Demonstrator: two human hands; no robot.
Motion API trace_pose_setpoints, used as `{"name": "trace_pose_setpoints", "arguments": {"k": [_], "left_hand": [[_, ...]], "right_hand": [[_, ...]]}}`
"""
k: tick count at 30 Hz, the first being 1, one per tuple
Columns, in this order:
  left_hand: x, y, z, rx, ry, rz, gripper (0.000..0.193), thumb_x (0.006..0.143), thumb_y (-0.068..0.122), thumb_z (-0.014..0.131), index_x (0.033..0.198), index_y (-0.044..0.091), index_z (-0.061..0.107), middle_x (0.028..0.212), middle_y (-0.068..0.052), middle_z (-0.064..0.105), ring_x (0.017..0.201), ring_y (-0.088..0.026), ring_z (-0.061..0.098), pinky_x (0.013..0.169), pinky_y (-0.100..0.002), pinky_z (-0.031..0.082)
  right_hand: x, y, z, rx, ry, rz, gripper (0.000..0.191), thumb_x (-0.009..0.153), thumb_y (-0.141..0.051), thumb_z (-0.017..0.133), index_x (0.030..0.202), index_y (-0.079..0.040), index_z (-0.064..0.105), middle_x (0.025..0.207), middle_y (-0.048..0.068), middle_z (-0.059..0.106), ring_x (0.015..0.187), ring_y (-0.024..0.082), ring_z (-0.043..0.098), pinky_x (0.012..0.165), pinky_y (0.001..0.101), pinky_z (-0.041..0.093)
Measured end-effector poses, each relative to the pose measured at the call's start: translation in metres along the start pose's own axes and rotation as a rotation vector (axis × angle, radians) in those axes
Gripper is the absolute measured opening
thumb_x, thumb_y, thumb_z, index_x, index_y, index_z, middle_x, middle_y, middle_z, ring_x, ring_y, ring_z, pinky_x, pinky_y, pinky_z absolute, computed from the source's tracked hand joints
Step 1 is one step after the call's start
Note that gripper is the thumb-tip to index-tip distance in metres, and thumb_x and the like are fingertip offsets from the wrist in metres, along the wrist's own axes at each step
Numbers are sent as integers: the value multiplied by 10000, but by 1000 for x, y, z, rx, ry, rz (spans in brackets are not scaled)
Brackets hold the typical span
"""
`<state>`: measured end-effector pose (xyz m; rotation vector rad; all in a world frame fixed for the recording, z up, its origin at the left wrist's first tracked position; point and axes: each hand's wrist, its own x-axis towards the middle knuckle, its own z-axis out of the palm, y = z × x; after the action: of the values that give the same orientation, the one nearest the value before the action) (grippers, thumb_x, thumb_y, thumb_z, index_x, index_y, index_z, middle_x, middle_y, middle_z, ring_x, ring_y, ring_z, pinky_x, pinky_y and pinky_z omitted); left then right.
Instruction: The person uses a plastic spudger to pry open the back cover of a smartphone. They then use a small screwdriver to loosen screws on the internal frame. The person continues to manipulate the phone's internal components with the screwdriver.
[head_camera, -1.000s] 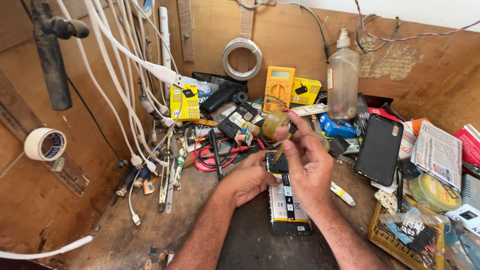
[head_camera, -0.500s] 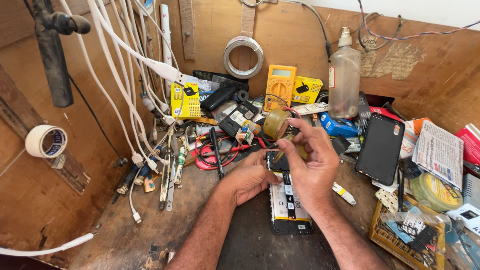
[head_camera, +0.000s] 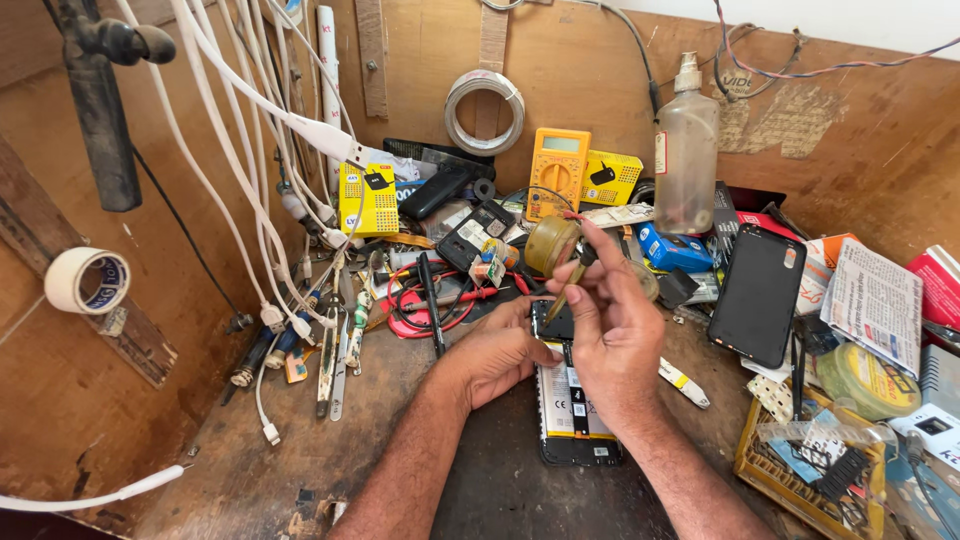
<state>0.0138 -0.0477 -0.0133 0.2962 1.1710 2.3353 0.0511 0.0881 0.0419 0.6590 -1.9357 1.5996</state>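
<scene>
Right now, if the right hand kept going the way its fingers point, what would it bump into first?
Probably the roll of amber tape that the right hand pinches at its fingertips; beyond it stands the yellow multimeter, though depth is hard to judge.

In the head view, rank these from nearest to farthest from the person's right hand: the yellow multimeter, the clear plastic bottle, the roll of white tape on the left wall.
From the right hand:
1. Yellow multimeter, just behind it against the back wall.
2. Clear plastic bottle, behind and to the right.
3. Roll of white tape, far left on the side wall.

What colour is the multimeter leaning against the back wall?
The multimeter is orange-yellow with a grey display, seen clearly in the head view.
</scene>
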Motion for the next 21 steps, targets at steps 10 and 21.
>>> {"name": "trace_pose_setpoints", "arguments": {"k": [10, 21], "left_hand": [[2, -2, -4, -1, -26, 22, 746, 708, -224, 592, 1415, -32, 446, 1244, -139, 625, 1189, -264, 633, 1012, -396, 524], [0, 2, 2, -22, -9, 1, 739, 706, -238, 577, 1405, -28, 462, 1261, -146, 641, 1222, -273, 633, 1051, -410, 512]], "right_hand": [[-1, -2, 2, -10, 12, -30, 646, 954, 136, 617, 1549, -35, 432, 1054, 79, 649, 996, 123, 677, 935, 275, 583], [1, 2, -8, -4, 90, -31, 619, 1008, 94, 588, 1564, -38, 351, 1041, 100, 679, 979, 138, 702, 900, 295, 604]]}}
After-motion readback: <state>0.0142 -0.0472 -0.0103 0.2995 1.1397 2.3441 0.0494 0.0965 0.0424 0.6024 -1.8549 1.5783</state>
